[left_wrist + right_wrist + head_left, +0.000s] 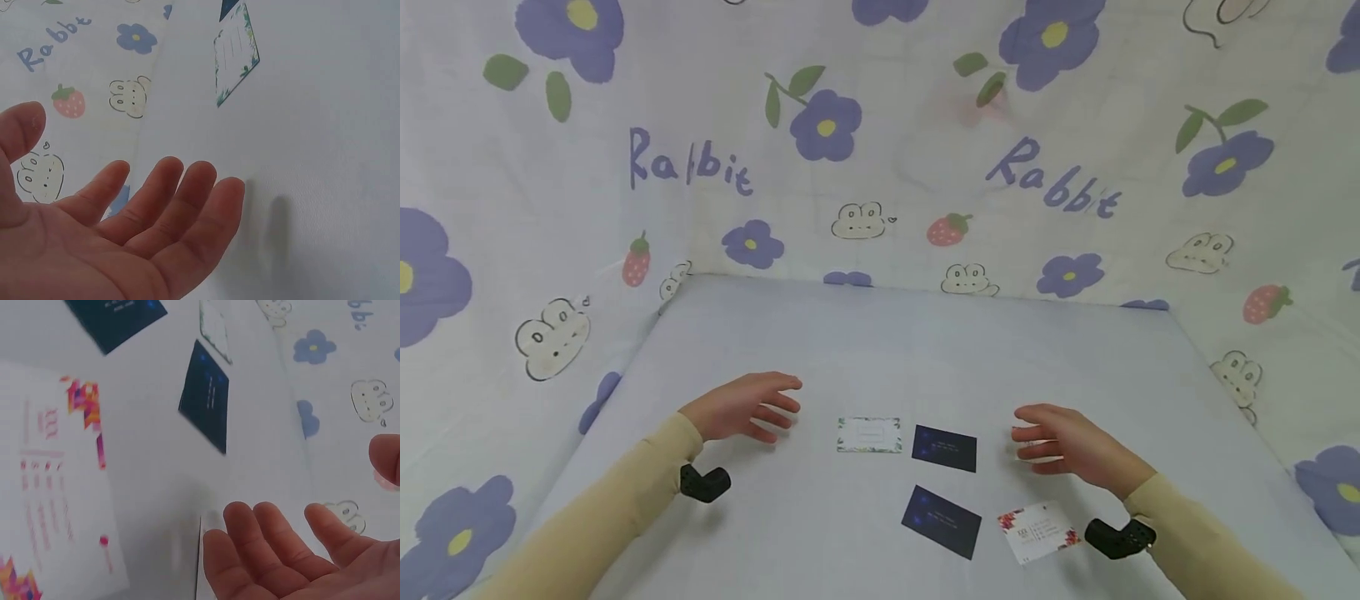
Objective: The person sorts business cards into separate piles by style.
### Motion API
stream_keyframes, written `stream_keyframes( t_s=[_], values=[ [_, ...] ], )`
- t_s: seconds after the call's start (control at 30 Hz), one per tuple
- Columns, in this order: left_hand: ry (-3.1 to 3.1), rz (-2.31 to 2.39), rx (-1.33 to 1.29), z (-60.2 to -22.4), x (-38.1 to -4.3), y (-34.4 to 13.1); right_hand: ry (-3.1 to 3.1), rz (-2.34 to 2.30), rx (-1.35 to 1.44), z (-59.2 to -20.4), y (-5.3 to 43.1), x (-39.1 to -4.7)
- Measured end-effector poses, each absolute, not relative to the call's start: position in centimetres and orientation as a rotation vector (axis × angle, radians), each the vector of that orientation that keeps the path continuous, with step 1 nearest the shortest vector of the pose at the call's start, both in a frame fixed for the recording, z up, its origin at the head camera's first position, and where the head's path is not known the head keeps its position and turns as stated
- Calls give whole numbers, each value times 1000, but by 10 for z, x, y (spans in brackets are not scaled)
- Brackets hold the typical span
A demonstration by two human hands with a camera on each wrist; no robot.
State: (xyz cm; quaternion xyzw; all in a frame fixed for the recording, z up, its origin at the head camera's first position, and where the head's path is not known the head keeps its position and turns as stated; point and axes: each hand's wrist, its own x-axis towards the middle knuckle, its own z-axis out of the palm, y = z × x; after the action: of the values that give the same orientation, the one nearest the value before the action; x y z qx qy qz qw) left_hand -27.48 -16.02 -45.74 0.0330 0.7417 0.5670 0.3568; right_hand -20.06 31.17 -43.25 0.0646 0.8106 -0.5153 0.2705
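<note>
Your left hand (745,406) – fingers relaxed, thumb apart – hovers well left of the upper dark card (944,448). Your right hand (1071,442), likewise relaxed, hovers to that card's right, by a mostly hidden white card (207,592). Just left of the upper dark card lies the leaf-bordered card (869,435); nearer you than it, the lower dark card (942,522) and, rightward, the red-flowered card (1039,532).
</note>
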Motion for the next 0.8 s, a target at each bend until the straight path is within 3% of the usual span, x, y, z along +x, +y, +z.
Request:
stream_keyframes(
  t_s=[0.8],
  values=[
    [1956, 1433, 76, -451, -273, -168, 2196, -1384, 230, -435, 345, -191]
  ],
)
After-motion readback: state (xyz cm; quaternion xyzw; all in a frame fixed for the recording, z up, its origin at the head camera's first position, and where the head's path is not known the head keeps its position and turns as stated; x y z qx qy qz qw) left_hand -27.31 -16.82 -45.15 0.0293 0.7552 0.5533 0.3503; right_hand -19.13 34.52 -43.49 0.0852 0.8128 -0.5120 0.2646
